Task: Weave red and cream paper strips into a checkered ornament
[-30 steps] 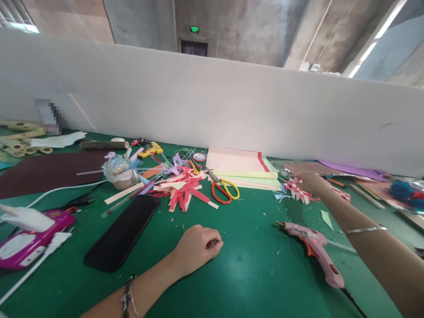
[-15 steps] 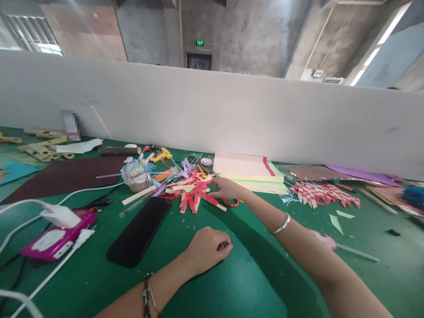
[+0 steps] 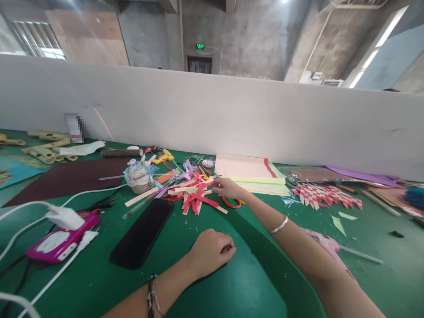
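My right hand (image 3: 227,187) reaches across the green table (image 3: 258,274) to the edge of a pile of red and cream paper strips (image 3: 192,192). Its fingers pinch at a strip there, and it covers most of the red-handled scissors (image 3: 232,203). My left hand (image 3: 212,249) rests on the table nearer to me, curled into a loose fist; what is in it, if anything, is hidden. A pink glue gun (image 3: 326,245) lies partly hidden behind my right forearm.
A black phone (image 3: 142,232) lies left of my left hand. A pink power strip (image 3: 58,240) with white plugs and cables sits at far left. Stacked coloured paper sheets (image 3: 251,174) and a woven red-and-white paper mat (image 3: 326,194) lie near the white partition wall (image 3: 232,119).
My right hand left the woven mat on the right and swung left to the strip pile by the scissors. My left hand stayed curled in place. The camera tilted slightly.
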{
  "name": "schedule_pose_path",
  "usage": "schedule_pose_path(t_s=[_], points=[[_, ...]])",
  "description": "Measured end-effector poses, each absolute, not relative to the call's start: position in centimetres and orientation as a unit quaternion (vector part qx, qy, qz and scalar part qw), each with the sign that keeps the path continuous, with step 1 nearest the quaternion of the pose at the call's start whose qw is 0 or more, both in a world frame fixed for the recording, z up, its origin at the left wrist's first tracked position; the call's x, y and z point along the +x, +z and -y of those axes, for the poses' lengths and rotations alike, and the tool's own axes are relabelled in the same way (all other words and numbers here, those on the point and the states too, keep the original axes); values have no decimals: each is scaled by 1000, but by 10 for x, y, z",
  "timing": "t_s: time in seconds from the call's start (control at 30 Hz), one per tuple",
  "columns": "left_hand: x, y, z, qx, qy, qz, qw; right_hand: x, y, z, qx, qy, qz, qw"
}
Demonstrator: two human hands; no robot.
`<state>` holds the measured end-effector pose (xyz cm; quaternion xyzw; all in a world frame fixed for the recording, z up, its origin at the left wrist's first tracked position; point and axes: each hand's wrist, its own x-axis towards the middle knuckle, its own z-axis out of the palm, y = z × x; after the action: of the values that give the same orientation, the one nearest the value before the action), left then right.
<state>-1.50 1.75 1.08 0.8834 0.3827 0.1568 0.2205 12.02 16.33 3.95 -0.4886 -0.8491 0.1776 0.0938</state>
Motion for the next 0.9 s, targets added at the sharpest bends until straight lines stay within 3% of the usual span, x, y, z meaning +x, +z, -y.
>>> schedule_pose_path(t_s=[0.13, 0.33, 0.9], points=[[-15, 10, -18, 882, 157, -381, 228, 164, 39, -189, -578, 106, 803, 100], [-16, 10, -20, 882, 149, -380, 236, 211, 21, -208, -679, 42, 731, 45], [-18, 14, -21, 876, 145, -385, 253, 223, 5, -245, -684, 45, 728, -16]])
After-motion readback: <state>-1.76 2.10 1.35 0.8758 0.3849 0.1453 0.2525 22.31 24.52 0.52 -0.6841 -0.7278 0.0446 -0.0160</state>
